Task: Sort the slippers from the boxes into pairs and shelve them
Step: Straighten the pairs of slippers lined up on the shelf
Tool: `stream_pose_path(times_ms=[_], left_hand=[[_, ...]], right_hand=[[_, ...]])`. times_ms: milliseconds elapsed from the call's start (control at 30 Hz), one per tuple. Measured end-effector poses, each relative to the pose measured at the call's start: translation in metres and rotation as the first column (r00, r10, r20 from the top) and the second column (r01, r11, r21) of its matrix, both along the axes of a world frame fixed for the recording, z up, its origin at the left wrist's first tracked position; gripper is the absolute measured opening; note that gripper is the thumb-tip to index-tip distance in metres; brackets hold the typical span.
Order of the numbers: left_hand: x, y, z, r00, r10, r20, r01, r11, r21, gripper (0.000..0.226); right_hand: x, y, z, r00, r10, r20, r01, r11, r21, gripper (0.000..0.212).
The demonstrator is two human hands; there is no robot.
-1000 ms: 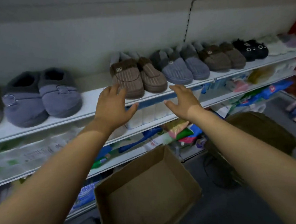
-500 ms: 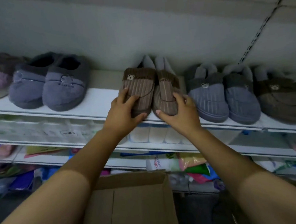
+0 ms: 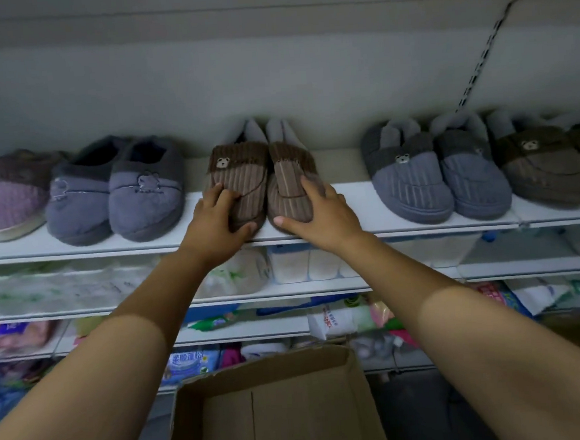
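The person reaches up with both bare arms to a long white shelf (image 3: 350, 212), where two brown slippers stand side by side, toes toward the front lip and cuffs touching. The left hand (image 3: 218, 221) has its grip on the brown ribbed corduroy slipper (image 3: 240, 168), which wears a small bear-face badge on its darker cuff. The fingers are spread over the toe and the thumb is hooked round the front of the sole. The right hand (image 3: 319, 214) grips the matching brown slipper (image 3: 289, 175) the same way, fingers curved over the toe and thumb against its tip. I can't see a badge on this one. Both slippers rest on the shelf, close to its edge. Just to the left sits a pair of grey-blue fleece slippers (image 3: 115, 201) with a stitched outline on each toe, and past them a purple knitted slipper (image 3: 9, 201). Off to the right, well apart, stands a pair of blue-grey ribbed slippers (image 3: 413, 183), the nearer one showing the same bear face, then a dark brown ribbed slipper (image 3: 542, 171) with a bear badge too. The lower shelves hold plastic-wrapped packets. A blue packet (image 3: 188, 359) carries pale Chinese characters I can't make out for certain, and a white packet (image 3: 333, 320) has red print too small to read. An open brown cardboard box (image 3: 278, 413) stands beneath the arms.
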State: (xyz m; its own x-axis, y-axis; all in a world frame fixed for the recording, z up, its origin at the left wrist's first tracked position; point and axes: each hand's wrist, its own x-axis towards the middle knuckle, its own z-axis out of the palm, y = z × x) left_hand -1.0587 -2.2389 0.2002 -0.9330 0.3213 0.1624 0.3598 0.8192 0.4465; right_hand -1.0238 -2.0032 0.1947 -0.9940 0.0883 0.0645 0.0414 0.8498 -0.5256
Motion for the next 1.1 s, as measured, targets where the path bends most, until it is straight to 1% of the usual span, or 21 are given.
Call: stream_pose_path(times_ms=[67,100,167,233,333,400,433,500,533,600,667,767,833,933,1100], left_hand=[[0.003,0.001,0.002,1.0,0.006,-0.02,-0.006,1.0,-0.02,0.065],[0.005,0.003,0.003,0.998,0.018,-0.063,-0.02,0.999,-0.032,0.064],[0.012,0.013,0.01,0.982,0.029,-0.185,-0.038,0.998,-0.042,0.059],[0.024,0.035,0.021,0.961,-0.009,-0.276,0.007,1.0,-0.01,0.057],[0.046,0.085,0.034,0.943,-0.135,-0.305,0.147,0.989,0.019,0.057],[0.061,0.125,0.037,0.935,-0.217,-0.279,0.235,0.972,0.031,0.06],[0.067,0.146,0.036,0.936,-0.249,-0.249,0.267,0.963,0.041,0.063],[0.074,0.189,0.034,0.938,-0.289,-0.192,0.301,0.953,0.037,0.069],[0.076,0.209,0.032,0.941,-0.296,-0.162,0.305,0.952,0.032,0.072],[0.074,0.246,0.026,0.954,-0.286,-0.089,0.29,0.957,0.03,0.079],[0.069,0.277,0.019,0.968,-0.253,-0.005,0.253,0.967,0.028,0.086],[0.063,0.308,0.006,0.974,-0.216,0.062,0.217,0.976,-0.006,0.097],[0.061,0.318,-0.001,0.984,-0.165,0.071,0.165,0.986,0.005,0.101],[0.063,0.32,-0.006,0.994,-0.106,0.041,0.103,0.993,0.056,0.094],[0.066,0.314,-0.002,0.994,-0.106,0.033,0.103,0.992,0.079,0.087]], right_hand=[[0.01,0.007,0.002,1.0,-0.018,-0.018,0.018,1.0,0.005,0.098],[0.017,0.012,0.004,0.997,-0.043,-0.064,0.043,0.999,0.002,0.091],[0.033,0.029,0.009,0.974,-0.101,-0.203,0.105,0.994,0.009,0.071],[0.051,0.054,0.014,0.934,-0.134,-0.333,0.157,0.987,0.045,0.056],[0.073,0.112,0.018,0.876,-0.198,-0.44,0.245,0.968,0.054,0.049],[0.086,0.157,0.018,0.856,-0.291,-0.427,0.339,0.94,0.038,0.05],[0.091,0.18,0.017,0.851,-0.344,-0.398,0.39,0.92,0.038,0.052],[0.098,0.223,0.013,0.855,-0.421,-0.302,0.452,0.891,0.039,0.059],[0.099,0.241,0.011,0.867,-0.433,-0.248,0.453,0.891,0.028,0.063],[0.095,0.27,0.008,0.9,-0.41,-0.149,0.415,0.91,-0.001,0.072],[0.086,0.292,0.005,0.935,-0.349,-0.071,0.348,0.937,-0.025,0.081],[0.072,0.312,-0.001,0.963,-0.269,-0.002,0.267,0.96,-0.088,0.094],[0.067,0.32,-0.008,0.966,-0.258,-0.009,0.256,0.961,-0.105,0.096],[0.065,0.328,-0.015,0.967,-0.248,-0.062,0.24,0.965,-0.11,0.097],[0.065,0.338,-0.014,0.978,-0.183,-0.099,0.17,0.978,-0.121,0.092]])
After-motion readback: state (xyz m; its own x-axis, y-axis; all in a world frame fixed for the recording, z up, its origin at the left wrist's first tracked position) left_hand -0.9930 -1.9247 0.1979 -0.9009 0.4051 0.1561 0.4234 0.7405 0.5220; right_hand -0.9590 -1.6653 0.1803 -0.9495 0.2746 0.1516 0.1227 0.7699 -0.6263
